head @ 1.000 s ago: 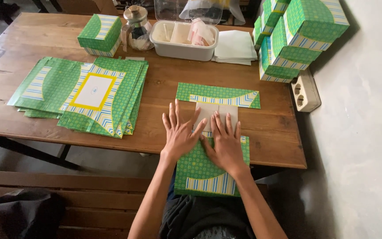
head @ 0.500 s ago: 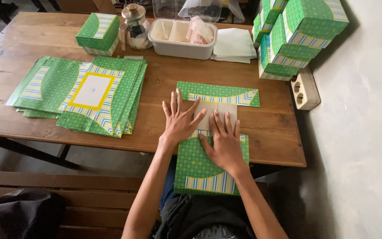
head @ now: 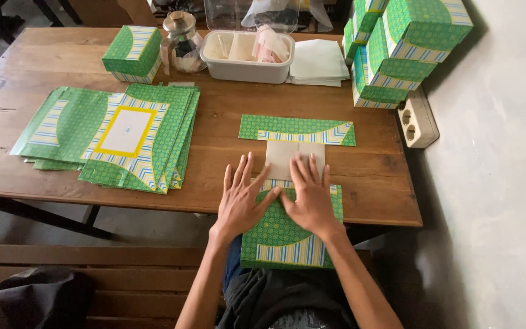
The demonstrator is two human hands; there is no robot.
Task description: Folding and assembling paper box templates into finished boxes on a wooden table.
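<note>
Hands lay flat and open on the work: your left hand [head: 241,204] and your right hand [head: 308,198] pressed side by side on a green patterned box blank [head: 293,183], grasping nothing, fingers spread and pointing away from you. The blank lay straight ahead, its long axis running from your lap out across the wooden table [head: 366,183]; the near panel hung over the table edge, a plain pale middle panel showed just past your fingertips, and the far green flap with striped trim lay crosswise beyond that. Both hands were about equally near, the right reaching a little farther up.

To your left sat a fanned stack of flat green blanks [head: 117,137], the top one bearing a white rectangle framed in yellow. Behind it stood a folded green box [head: 132,53], a glass jar [head: 181,39] and a white tray [head: 248,55]. Finished green boxes [head: 406,45] were piled at the far right, beside a pale wall socket strip [head: 417,119].
</note>
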